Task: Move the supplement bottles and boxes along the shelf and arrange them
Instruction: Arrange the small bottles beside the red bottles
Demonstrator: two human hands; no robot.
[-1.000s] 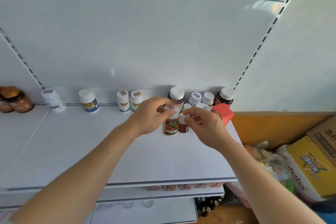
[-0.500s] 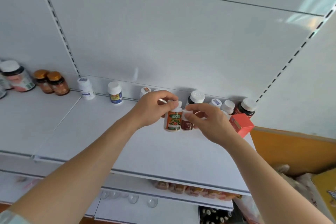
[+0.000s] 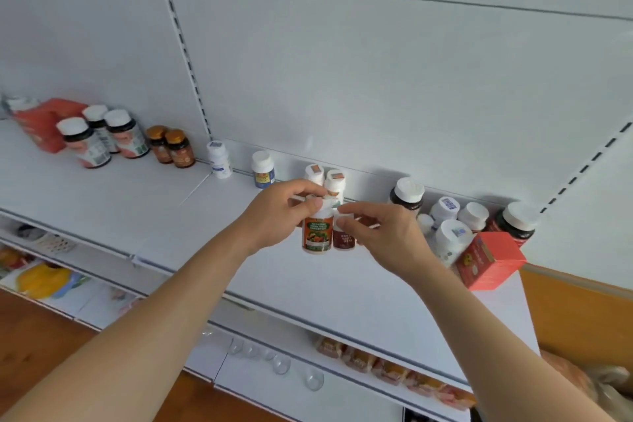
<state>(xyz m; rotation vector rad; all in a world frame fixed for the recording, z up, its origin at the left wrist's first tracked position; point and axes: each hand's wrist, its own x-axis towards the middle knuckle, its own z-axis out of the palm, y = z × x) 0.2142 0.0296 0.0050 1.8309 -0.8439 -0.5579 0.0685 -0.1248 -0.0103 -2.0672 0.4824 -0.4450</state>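
Both hands are up at the white shelf [image 3: 147,202], each with a small bottle held by the top. The left hand [image 3: 281,212] has its fingers and thumb curled round the white cap of the orange-labelled bottle [image 3: 317,233], and the right hand [image 3: 387,236] pinches the cap of the dark red bottle [image 3: 343,238] with thumb and fingertips. The 2 bottles sit side by side, touching or very nearly so, between the 2 hands. I can't tell whether their bases rest on the shelf or hang just above it. That is the 1st worry: held only by the caps, either bottle could swing or slip out of a light pinch, and the red one looks the less secure of the 2. Just behind the left hand's knuckles stand 2 white bottles with orange stickers [image 3: 325,178], close enough that a push toward the back wall would likely knock them over. Just beyond the right wrist is a crowded group of white-capped bottles [image 3: 448,233] and a red box [image 3: 489,264] perched at the shelf's end; a careless sweep of that forearm could send the box off the edge. Well off beyond the left hand, the blue-labelled bottle [image 3: 263,169] and the amber jars [image 3: 173,151] leave open shelf between them, which seems the safer way to slide.
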